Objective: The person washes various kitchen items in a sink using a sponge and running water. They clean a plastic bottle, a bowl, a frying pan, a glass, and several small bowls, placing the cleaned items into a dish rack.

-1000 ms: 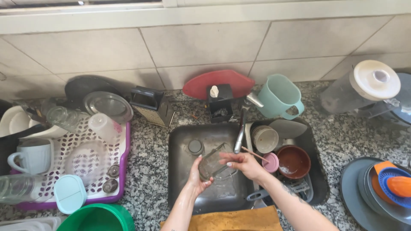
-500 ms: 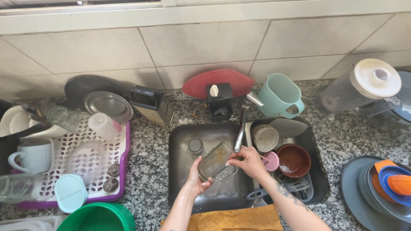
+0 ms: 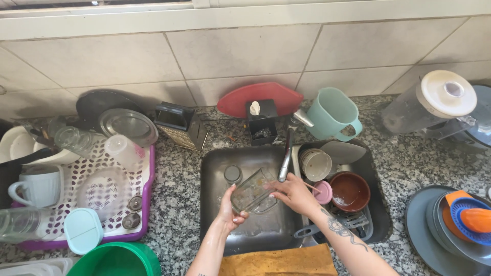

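So both hands are over the left basin of the steel sink (image 3: 215, 168), working on a clear glass (image 3: 253, 191). The left hand (image 3: 231, 209) has it from underneath at the base end, fingers wrapped around the glass. The right hand (image 3: 294, 194) is at the mouth end, fingers closed on the rim, though whether any of them go inside I can't tell. The glass is tilted on its side, sitting just under the spout of the tap (image 3: 286, 153), held up off the sink bottom.

There's a round drain plug (image 3: 232, 174) in the basin right behind the glass. The right basin is stacked: a beige cup (image 3: 315, 164), a brown bowl (image 3: 350, 190), a small pink lid (image 3: 323, 192) and a grey plate (image 3: 342, 152) leaning at the back. A yellow cloth (image 3: 279, 261) hangs over the front edge of the sink.

On the speckled granite table (image 3: 179, 204) to the left is a white and purple drying rack (image 3: 110, 191) with a white mug (image 3: 38, 186), a light blue lid (image 3: 82, 230) and some clear glasses. A green tub (image 3: 117, 259) sits below it. Behind the sink: a metal grater (image 3: 181, 125), a red cutting board (image 3: 261, 97) against the tiles, a soap dispenser (image 3: 261, 120) and a mint green jug (image 3: 335, 113). Over on the right, a blender jar (image 3: 429, 102) with a white lid and a pile of grey plates (image 3: 434, 235) with an orange juicer (image 3: 470, 214) on top
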